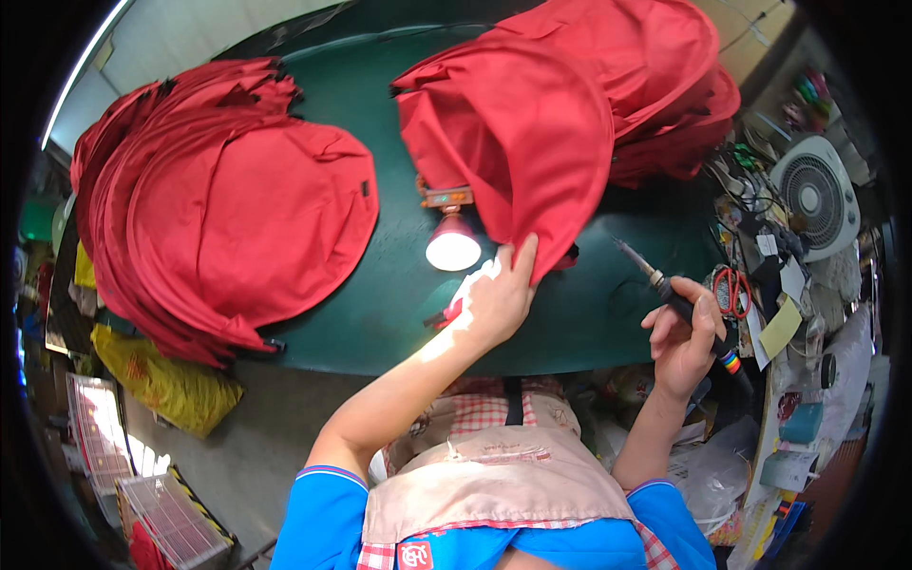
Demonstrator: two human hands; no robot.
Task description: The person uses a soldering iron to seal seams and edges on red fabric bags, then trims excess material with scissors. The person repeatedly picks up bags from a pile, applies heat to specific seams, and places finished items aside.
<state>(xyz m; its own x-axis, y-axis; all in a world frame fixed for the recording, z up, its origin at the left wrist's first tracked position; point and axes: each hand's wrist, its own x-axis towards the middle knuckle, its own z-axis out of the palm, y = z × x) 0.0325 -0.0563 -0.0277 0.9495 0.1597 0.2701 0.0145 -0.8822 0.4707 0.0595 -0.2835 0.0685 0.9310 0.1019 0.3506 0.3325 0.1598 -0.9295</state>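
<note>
My left hand (508,299) is closed on the near lower edge of a red fabric piece (546,142), which drapes from the far side of the green table (399,347) in a rounded, partly folded shape. In my right hand (692,337) is a soldering iron (676,299) with a thin metal tip, a black handle and a rainbow-striped band. It points up and to the left, apart from the fabric. A lit lamp (453,249) shines beside my left hand. A small red and black piece (446,315) lies partly hidden by that hand.
A pile of red fabric pieces (228,209) covers the table's left side; another red pile (655,76) lies far right. Red-handled scissors (731,290), papers and a white fan (814,195) crowd the right edge. A yellow bag (166,380) sits below left, near wire-mesh racks (176,522).
</note>
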